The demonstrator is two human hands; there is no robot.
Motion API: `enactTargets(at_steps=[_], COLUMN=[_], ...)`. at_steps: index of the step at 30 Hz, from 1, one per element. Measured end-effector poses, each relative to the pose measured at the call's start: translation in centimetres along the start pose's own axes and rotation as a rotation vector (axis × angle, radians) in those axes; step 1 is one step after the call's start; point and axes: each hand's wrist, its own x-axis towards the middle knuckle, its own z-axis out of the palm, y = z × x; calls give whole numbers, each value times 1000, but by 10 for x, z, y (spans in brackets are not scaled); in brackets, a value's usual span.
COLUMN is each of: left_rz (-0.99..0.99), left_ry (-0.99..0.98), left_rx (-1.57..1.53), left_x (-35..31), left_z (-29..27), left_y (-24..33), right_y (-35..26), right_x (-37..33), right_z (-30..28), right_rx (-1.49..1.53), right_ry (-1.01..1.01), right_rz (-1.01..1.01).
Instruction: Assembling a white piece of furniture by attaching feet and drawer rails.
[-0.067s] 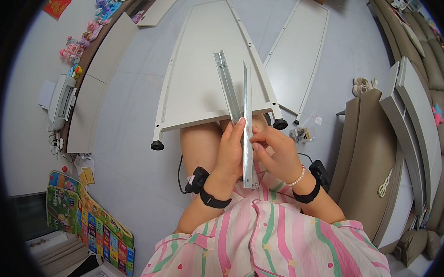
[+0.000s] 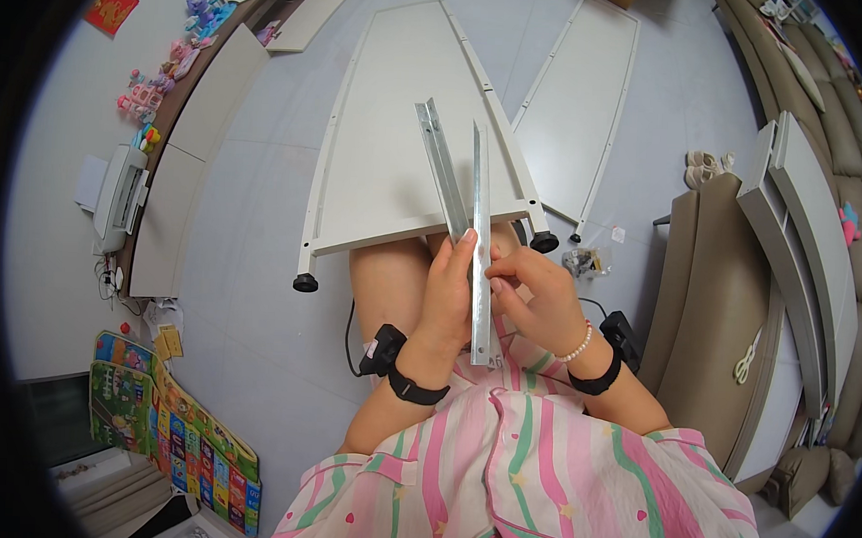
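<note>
Two long galvanised metal strips cross my lap, held near their middle. The left one is an L-shaped angle bar [image 2: 440, 164], slanting up and away to the left. Beside it the right metal bar [image 2: 483, 185] runs nearly straight toward my body, its near end low over my lap. My left hand [image 2: 446, 289] wraps round both, with its thumb on top. At the right bar's edge, my right hand [image 2: 534, 288] has its fingers curled in a pinch against the metal. Under the bars' far ends lies a white framed panel [image 2: 389, 123] with black feet, its near edge over my legs.
A second white panel [image 2: 573, 102] lies behind on the floor. Right of my legs is a small plastic bag of hardware [image 2: 585, 263]. White boards [image 2: 807, 247] lean on the brown sofa [image 2: 713, 301]. At left stand a long low cabinet [image 2: 191, 143] and a printer [image 2: 123, 198].
</note>
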Motion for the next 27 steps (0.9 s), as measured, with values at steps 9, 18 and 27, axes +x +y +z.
enactTargets(at_steps=[9, 18, 27], left_rz=[4, 3, -8], left_ry=[-4, 22, 49], left_rx=[-11, -18, -10], left_x=[3, 4, 1], left_z=[-3, -3, -3], left_y=[-3, -5, -9], right_y=[1, 1, -1], right_x=[0, 0, -3], right_z=[0, 0, -1], right_rx=[-13, -6, 6], right_ry=[-7, -6, -86], right_rz=[0, 6, 141])
